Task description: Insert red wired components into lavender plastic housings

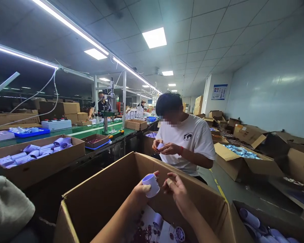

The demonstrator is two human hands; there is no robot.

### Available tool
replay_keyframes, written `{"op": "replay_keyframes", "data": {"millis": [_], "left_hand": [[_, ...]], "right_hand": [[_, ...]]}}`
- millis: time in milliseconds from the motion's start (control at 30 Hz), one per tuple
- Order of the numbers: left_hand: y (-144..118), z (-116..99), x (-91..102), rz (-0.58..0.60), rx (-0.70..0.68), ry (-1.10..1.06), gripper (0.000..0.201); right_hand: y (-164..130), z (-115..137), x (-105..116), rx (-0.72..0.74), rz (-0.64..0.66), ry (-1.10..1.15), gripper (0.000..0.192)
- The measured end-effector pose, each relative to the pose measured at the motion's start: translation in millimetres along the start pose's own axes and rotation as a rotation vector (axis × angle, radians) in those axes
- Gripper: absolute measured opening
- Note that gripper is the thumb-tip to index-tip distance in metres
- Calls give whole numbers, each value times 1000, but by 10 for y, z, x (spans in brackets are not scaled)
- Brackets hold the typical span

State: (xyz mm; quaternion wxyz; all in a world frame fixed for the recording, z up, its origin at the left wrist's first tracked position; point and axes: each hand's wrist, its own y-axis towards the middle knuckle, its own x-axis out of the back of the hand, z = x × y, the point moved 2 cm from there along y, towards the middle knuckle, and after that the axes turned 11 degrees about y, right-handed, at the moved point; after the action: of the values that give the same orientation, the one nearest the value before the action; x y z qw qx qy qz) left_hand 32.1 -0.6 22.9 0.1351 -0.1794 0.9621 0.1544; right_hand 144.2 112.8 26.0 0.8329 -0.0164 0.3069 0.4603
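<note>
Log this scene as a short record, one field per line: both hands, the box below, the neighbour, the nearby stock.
Left hand: holds a purple cylinder, its open end up and tilted
Right hand: beside the cylinder, apart from it; bandage on one finger
Box below: open cardboard box, with another purple cylinder and small dark pieces inside
Neighbour: person in white shirt, handling a small purple part
Stock at left: carton of purple cylinders

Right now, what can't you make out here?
In the head view:
Most fingers of the left hand: hidden behind the purple cylinder.
Small dark parts in the box: too small and dim.
Lower-right cylinders: some cut off by the bottom edge.
Wall poster, fine print: too small.
</note>
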Motion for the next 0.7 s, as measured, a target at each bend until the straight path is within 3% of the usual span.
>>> {"op": "replay_keyframes", "data": {"millis": [133,267,600,700], "left_hand": [[1,-8,31,51,-49,-96,54],[26,4,136,-2,-98,-31,47],[17,-76,69,-8,-41,-36,50],[-1,-110,67,47,27,136,59]], "right_hand": [[3,-50,27,-46,83,-234,41],[-5,-59,14,-14,105,-350,36],[62,-112,31,82,13,-242,33],[118,-82,100,143,-32,-232,38]]}}
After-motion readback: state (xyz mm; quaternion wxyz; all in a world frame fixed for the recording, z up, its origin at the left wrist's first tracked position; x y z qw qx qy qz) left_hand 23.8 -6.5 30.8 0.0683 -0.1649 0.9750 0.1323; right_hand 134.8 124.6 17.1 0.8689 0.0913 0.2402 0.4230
